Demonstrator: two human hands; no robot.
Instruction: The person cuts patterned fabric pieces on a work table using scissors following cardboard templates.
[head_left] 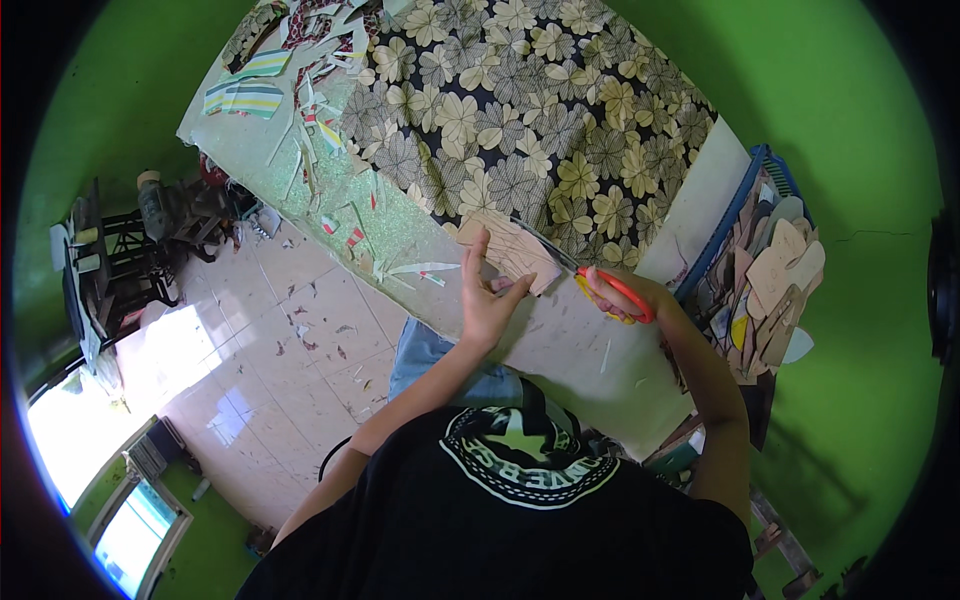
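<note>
My left hand [486,303] grips a light brown card piece [512,252] with drawn lines on it. The thumb presses on its near edge and the index finger points up, away from the thumb; the fingers underneath are hidden. In my right hand [620,288] is a pair of scissors [641,304] with red-orange and yellow handles. Their blades run along the right edge of the card; whether they are parted cannot be made out. Just beyond the card lies a dark floral fabric [520,120], spread over the table [570,350].
Paper scraps [310,150] and striped pieces [245,97] litter the table's far left. At the right, a blue basket [722,225] stands near a heap of cut card shapes [775,280]. A black machine-like object [125,245] is left of the table, above a tiled floor [270,380].
</note>
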